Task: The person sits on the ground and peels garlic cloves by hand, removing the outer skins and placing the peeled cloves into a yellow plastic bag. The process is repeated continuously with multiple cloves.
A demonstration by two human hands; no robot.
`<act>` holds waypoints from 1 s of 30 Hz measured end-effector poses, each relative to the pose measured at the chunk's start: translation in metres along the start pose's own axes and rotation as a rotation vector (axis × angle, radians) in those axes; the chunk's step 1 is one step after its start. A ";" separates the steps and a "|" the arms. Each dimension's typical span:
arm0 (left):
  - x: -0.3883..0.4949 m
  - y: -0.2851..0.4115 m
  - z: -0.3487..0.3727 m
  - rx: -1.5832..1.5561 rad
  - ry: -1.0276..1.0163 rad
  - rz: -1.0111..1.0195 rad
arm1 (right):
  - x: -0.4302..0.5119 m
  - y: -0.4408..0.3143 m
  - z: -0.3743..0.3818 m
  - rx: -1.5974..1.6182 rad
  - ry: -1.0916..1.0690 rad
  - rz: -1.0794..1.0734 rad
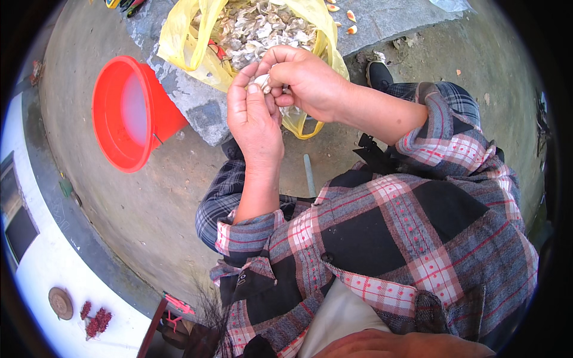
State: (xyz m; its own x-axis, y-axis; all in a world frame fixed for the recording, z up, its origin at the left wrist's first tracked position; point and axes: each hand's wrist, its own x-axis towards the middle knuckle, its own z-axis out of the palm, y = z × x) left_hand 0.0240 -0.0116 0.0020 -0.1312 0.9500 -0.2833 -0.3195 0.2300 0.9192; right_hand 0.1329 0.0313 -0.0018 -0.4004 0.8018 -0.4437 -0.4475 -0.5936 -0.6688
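Note:
A white garlic clove (262,82) is pinched between the fingertips of both hands. My left hand (256,117) holds it from below and to the left, thumb pointing up along it. My right hand (310,83) comes from the right, its thumb and curled fingers meeting the left fingertips and hiding part of the clove. Just beyond the hands, an open yellow plastic bag (180,38) holds a heap of dry white and tan garlic skins (262,29). The bag rests on a grey stone slab (206,114) and hangs over its near edge.
Left of the slab, a red plastic bucket (122,156) contains cloudy whitish liquid (134,109). Several small pale pieces with orange-red marks (351,29) lie on the slab, right of the bag. Clear plastic (452,4) lies at its far right. A grey rod (309,175) is between my legs.

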 end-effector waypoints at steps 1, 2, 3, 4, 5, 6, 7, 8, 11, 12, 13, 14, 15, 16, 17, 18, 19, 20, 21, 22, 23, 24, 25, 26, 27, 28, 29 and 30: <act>0.000 0.000 0.000 -0.006 0.018 0.009 | 0.000 0.000 0.001 0.005 -0.019 -0.006; 0.001 0.000 0.001 -0.011 0.036 0.017 | 0.000 0.000 0.001 0.010 -0.038 -0.012; 0.001 0.000 0.002 -0.017 0.052 0.025 | 0.000 0.000 0.002 0.015 -0.055 -0.020; 0.002 -0.001 0.003 -0.019 0.064 0.035 | 0.000 0.000 0.002 -0.013 -0.058 -0.032; 0.002 -0.002 0.005 -0.022 0.076 0.046 | 0.000 0.000 0.003 -0.042 -0.060 -0.045; 0.002 -0.002 0.006 -0.022 0.087 0.056 | -0.001 0.000 0.004 -0.069 -0.063 -0.057; 0.002 -0.002 0.005 -0.028 0.080 0.047 | -0.001 0.000 0.004 -0.087 -0.063 -0.061; 0.002 -0.003 0.002 -0.033 0.073 0.039 | -0.001 0.000 0.005 -0.105 -0.063 -0.064; 0.001 -0.002 0.001 -0.009 0.081 0.042 | -0.002 -0.002 0.005 -0.105 -0.070 -0.059; 0.001 -0.002 0.001 0.005 0.088 0.049 | -0.002 -0.002 0.005 -0.096 -0.073 -0.057; 0.001 -0.002 0.001 0.003 0.080 0.057 | -0.001 -0.002 0.004 -0.082 -0.089 -0.063; 0.001 -0.001 0.001 0.001 0.071 0.066 | 0.001 -0.001 0.002 -0.068 -0.105 -0.069; 0.001 0.000 0.001 -0.002 0.063 0.075 | 0.002 0.000 0.001 -0.054 -0.122 -0.076; 0.001 0.000 0.002 0.000 0.070 0.074 | 0.002 -0.001 0.001 -0.062 -0.115 -0.081; 0.001 0.000 0.003 0.003 0.076 0.074 | 0.002 -0.001 0.001 -0.070 -0.108 -0.085; 0.002 0.000 0.004 0.005 0.085 0.073 | 0.003 -0.001 0.002 -0.079 -0.102 -0.089; 0.001 0.000 0.002 0.032 0.075 0.085 | 0.002 -0.002 0.003 -0.096 -0.094 -0.079; 0.001 -0.001 0.000 0.058 0.064 0.097 | -0.001 -0.005 0.006 -0.113 -0.086 -0.070; 0.001 -0.002 -0.001 0.086 0.052 0.109 | -0.003 -0.006 0.008 -0.128 -0.079 -0.062; 0.001 -0.003 -0.001 0.094 0.059 0.118 | -0.003 -0.007 0.009 -0.145 -0.065 -0.057; 0.001 -0.004 0.000 0.102 0.067 0.126 | -0.004 -0.008 0.009 -0.161 -0.051 -0.053; 0.001 -0.004 0.002 0.110 0.073 0.135 | -0.004 -0.009 0.010 -0.177 -0.036 -0.049; 0.001 -0.005 0.003 0.099 0.073 0.137 | -0.005 -0.010 0.012 -0.189 -0.023 -0.044; 0.001 -0.006 0.004 0.088 0.072 0.139 | -0.006 -0.011 0.013 -0.200 -0.011 -0.039; 0.001 -0.007 0.005 0.077 0.071 0.141 | -0.006 -0.012 0.014 -0.212 0.003 -0.035; 0.001 -0.007 0.006 0.065 0.069 0.144 | -0.006 -0.012 0.013 -0.200 -0.005 -0.038; 0.001 -0.007 0.007 0.053 0.067 0.147 | -0.005 -0.012 0.013 -0.189 -0.012 -0.042; 0.001 -0.007 0.007 0.042 0.065 0.149 | -0.005 -0.012 0.012 -0.177 -0.020 -0.045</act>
State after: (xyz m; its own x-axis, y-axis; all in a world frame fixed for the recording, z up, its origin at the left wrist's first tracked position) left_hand 0.0331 -0.0109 -0.0027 -0.2350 0.9590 -0.1585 -0.2528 0.0971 0.9626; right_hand 0.1305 0.0331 0.0154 -0.3995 0.8246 -0.4006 -0.3182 -0.5345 -0.7830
